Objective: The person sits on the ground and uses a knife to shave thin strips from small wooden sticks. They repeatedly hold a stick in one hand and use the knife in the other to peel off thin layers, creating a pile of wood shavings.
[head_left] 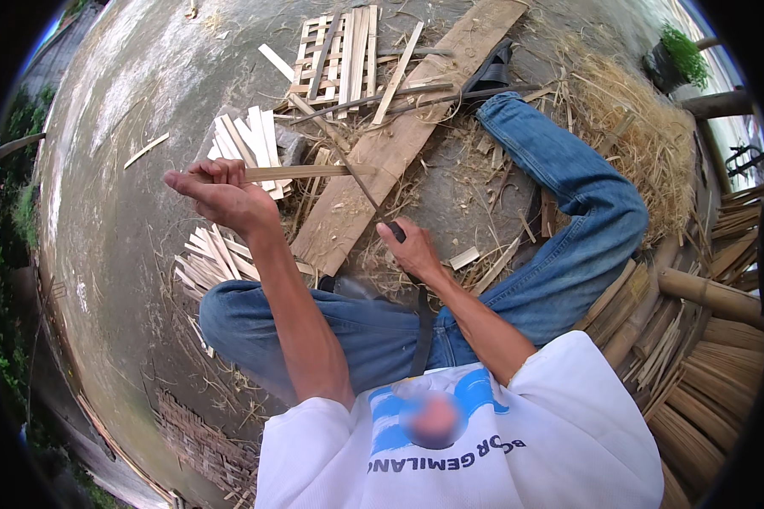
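My left hand (221, 193) is closed around a pale bamboo slat (301, 172) and holds it level, pointing right. My right hand (409, 248) grips the dark handle of a long knife (361, 187). Its thin blade runs up and left and meets the far end of the slat. Both hands hover above a wide wooden plank (399, 140) that lies slantwise on the ground. My legs in blue jeans (569, 220) are bent on either side of it.
Piles of cut slats lie left of the plank (246, 140) and below my left hand (212, 259). A woven slat lattice (335, 55) rests at the top. Shavings and straw (637, 127) cover the ground at right, with bamboo poles (713, 293) nearby.
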A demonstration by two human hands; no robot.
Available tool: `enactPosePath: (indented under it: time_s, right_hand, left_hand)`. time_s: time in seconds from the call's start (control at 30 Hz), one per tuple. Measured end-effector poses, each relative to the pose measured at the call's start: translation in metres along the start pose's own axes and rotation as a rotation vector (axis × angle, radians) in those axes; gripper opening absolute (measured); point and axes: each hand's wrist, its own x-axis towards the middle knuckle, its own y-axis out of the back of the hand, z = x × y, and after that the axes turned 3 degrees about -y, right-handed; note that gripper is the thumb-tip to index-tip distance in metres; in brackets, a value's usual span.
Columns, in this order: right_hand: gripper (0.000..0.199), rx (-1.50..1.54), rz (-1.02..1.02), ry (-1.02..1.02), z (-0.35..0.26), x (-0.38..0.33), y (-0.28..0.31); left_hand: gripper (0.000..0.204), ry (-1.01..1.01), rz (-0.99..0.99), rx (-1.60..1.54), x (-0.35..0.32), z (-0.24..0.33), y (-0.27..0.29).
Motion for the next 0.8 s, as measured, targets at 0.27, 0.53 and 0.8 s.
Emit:
enactPosePath:
  time_s: [0.27, 0.53, 0.8]
  right_hand:
    - [0.048, -0.066, 0.026, 0.093, 0.003, 0.003, -0.002]
    - [0.048, 0.125, -0.042, 0.029, -0.038, -0.018, -0.004]
    - [0.047, 0.061, 0.042, -0.038, 0.02, 0.012, 0.009]
  left_hand:
    - [0.05, 0.027, -0.094, -0.068, -0.002, 0.0, -0.001]
    - [0.036, 0.052, -0.041, -0.34, 0.007, -0.01, 0.006]
    - [0.037, 0.057, 0.004, -0.377, 0.019, -0.016, 0.018]
